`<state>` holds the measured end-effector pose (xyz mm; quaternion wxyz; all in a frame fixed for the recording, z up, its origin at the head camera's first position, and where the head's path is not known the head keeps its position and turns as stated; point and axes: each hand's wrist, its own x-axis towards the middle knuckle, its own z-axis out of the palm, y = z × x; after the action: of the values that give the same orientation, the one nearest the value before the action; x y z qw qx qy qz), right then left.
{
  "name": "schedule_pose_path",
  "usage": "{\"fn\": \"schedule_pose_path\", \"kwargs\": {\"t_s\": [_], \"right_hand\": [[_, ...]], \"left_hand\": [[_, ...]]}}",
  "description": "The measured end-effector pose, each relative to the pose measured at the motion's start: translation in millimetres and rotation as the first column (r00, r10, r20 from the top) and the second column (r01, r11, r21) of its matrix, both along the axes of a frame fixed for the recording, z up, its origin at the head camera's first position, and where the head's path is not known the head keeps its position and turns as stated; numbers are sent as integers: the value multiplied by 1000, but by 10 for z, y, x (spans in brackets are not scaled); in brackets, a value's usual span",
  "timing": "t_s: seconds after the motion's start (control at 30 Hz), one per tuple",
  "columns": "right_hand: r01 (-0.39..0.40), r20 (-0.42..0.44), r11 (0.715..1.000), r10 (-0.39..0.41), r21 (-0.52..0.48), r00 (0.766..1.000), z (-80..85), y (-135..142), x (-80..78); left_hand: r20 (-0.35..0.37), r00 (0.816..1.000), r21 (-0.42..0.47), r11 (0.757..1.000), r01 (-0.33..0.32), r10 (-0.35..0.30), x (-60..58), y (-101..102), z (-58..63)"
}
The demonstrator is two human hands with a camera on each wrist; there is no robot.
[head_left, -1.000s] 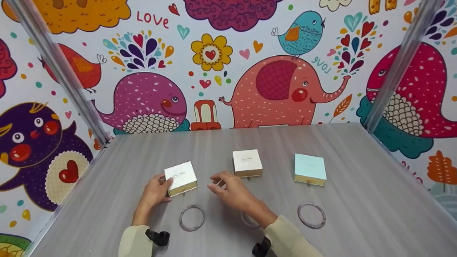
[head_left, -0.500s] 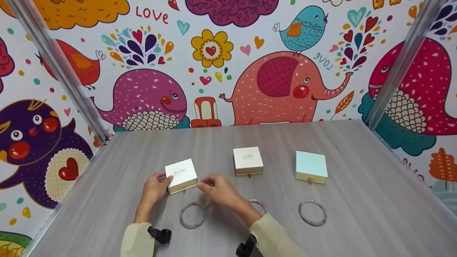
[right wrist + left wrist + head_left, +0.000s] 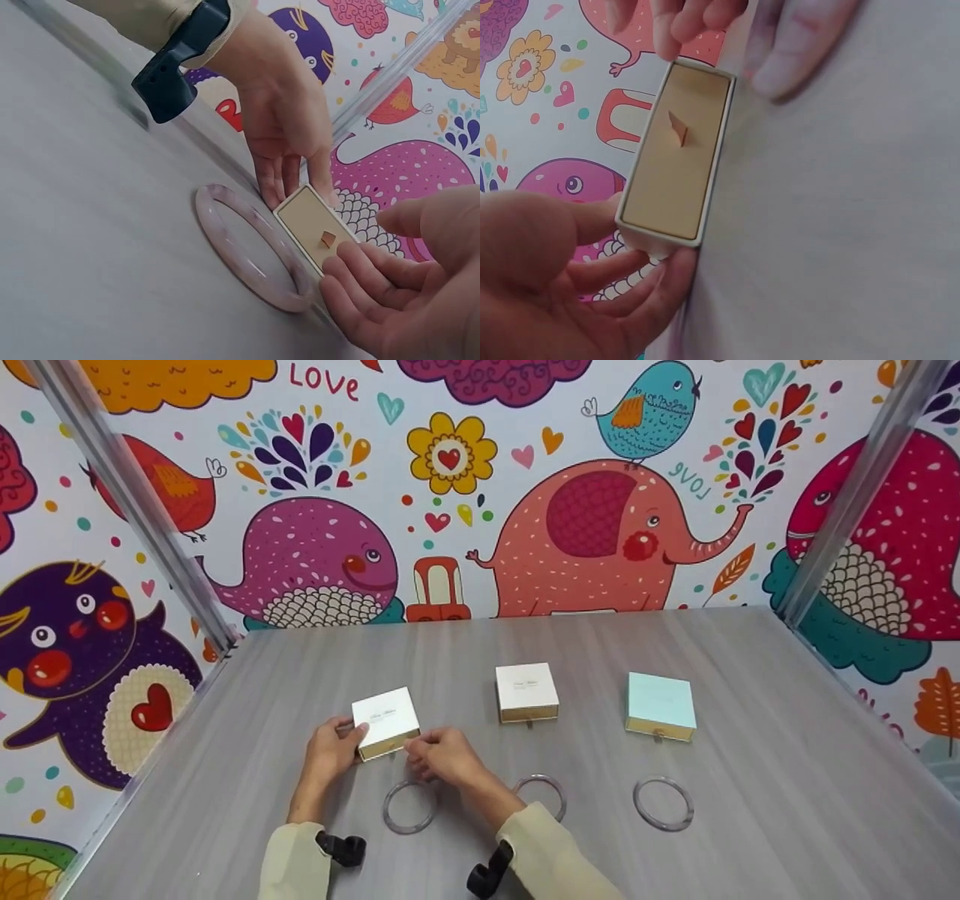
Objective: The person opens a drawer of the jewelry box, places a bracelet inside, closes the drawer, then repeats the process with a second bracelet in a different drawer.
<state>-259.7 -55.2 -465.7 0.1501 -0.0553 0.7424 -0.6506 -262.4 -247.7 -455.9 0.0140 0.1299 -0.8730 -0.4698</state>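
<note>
In the head view a white drawer box [image 3: 386,712] with small print on its lid stands at the left, slightly turned. My left hand [image 3: 328,750] grips its left end, thumb on the lid and fingers round the side. My right hand [image 3: 450,756] is at the box's front right corner, fingers loosely bent. The left wrist view shows the gold drawer front [image 3: 667,180] with a small pull tab [image 3: 679,129]. In the right wrist view my right fingertips [image 3: 337,270] lie at the drawer's end, with the thumb apart. A marbled bangle [image 3: 229,256] lies just before the box.
A second white box [image 3: 525,684] stands at the middle and a light blue box [image 3: 660,697] farther right. Before them lie two more bangles, one [image 3: 563,797] partly behind my right forearm, the other [image 3: 667,829] to the right. A patterned wall [image 3: 465,427] closes off the grey table [image 3: 750,720].
My right hand has moved left, from the space between the two white boxes to the left box's front right corner. My left hand keeps its grip on the box.
</note>
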Motion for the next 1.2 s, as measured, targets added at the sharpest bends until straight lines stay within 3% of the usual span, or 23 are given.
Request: {"fn": "schedule_pose_path", "kwargs": {"t_s": [0.27, 0.43, 0.87, 1.2], "right_hand": [[75, -12, 996, -75, 51, 997, -32, -129, -36], [80, -51, 986, -73, 145, 996, -10, -205, -36], [152, -176, 912, -90, 380, 980, -2, -318, -20], [203, -274, 871, -83, 447, 958, -55, -400, -17]], "left_hand": [[8, 1000, -7, 1000, -3, 4, -9, 2, -15], [5, 1000, 0, 1000, -6, 6, -17, 11, -24], [-1, 1000, -23, 1000, 1, -1, -22, -18, -14], [-2, 1000, 5, 1000, 3, -3, -17, -27, -17]]}}
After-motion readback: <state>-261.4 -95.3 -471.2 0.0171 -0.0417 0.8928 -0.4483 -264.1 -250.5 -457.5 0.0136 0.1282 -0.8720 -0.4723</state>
